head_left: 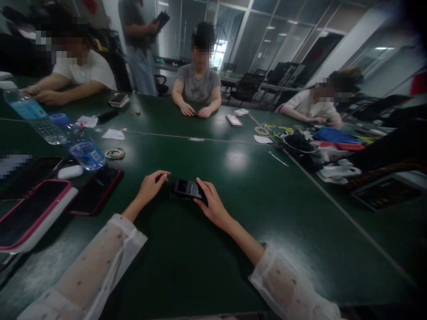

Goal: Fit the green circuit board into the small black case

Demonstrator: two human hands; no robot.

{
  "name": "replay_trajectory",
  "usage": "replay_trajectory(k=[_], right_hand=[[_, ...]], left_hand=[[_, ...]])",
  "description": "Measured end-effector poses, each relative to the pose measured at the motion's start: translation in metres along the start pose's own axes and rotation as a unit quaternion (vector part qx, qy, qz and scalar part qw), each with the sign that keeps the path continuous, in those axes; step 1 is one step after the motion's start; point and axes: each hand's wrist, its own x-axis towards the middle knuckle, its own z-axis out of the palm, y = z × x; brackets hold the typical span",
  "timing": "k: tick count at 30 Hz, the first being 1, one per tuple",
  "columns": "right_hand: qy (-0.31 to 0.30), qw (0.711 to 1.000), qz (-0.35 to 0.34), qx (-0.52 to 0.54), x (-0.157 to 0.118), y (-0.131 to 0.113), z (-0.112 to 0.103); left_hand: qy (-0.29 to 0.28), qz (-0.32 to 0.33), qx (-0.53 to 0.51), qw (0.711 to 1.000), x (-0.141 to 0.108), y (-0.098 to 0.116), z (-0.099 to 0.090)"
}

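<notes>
A small dark device (187,188) with a little screen and buttons is on the green table, near the middle of the view. My right hand (213,205) grips its right end, thumb on the near side and fingers on the far side. Just left of the device is my left hand (151,188), not touching it. Its fingers are bent, with the thumb and index finger near each other; whether they are pressed together is too small to tell.
Two bottles (87,153), a red-edged phone (96,191) and a pink-edged phone (35,213) lie or stand at left. A beaded ring (115,154) is beyond. A wrench (278,159), cables and tools lie right. Several people are across the table (200,244).
</notes>
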Motion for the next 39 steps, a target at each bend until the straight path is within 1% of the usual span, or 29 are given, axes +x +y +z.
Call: replay_trajectory(k=[4,9,12,15,19,23,29,39], right_hand=[[-0.026,0.999,0.026,-0.002,0.0008,0.0055,0.0005],[-0.011,0.999,-0.006,-0.046,-0.0006,0.0018,-0.0005],[-0.014,0.999,-0.002,-0.038,-0.0015,0.0018,-0.0006],[-0.042,0.999,0.018,-0.008,-0.0011,0.0048,-0.0007],[-0.074,0.997,0.031,0.001,-0.0001,0.0064,-0.0019],[-0.074,0.997,0.035,0.002,0.0008,0.0066,-0.0017],[-0.063,0.998,0.019,-0.013,0.0019,0.0095,0.0027],[-0.072,0.997,0.036,-0.020,-0.0003,0.0059,0.0031]], left_hand=[[0.003,0.004,-0.009,1.000,-0.0018,-0.0003,0.0003],[0.015,0.005,-0.021,1.000,-0.0029,-0.0012,-0.0004],[0.011,0.012,-0.016,1.000,-0.0036,0.0009,-0.0003],[0.005,0.017,0.000,1.000,-0.0043,0.0030,0.0003],[-0.001,0.020,0.012,1.000,-0.0043,0.0033,0.0005],[-0.007,0.024,0.025,0.999,-0.0039,0.0036,0.0002],[-0.011,0.035,0.044,0.998,-0.0039,0.0055,0.0000],[-0.008,0.051,0.055,0.997,-0.0052,0.0068,0.0001]])
